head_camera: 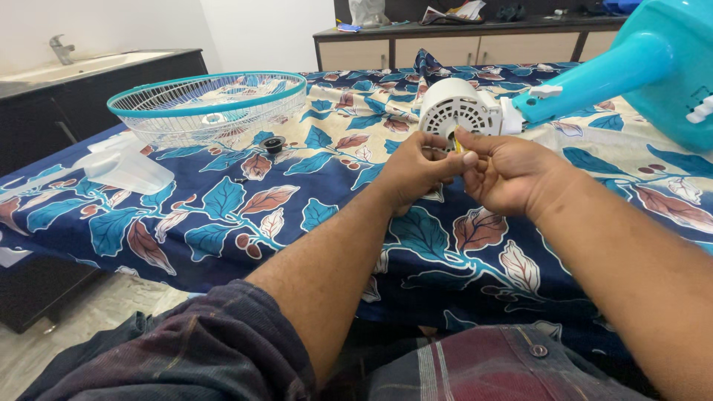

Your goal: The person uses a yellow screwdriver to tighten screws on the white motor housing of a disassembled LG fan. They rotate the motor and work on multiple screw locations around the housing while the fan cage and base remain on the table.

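Two hands at one motor housing

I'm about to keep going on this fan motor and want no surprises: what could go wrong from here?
Both hands, left hand and right hand, pinch something small at the front of the white motor housing; it could slip and vanish into the patterned cloth. The black cap lies loose and might roll off. The fan guard sits near the table edge and may be knocked.
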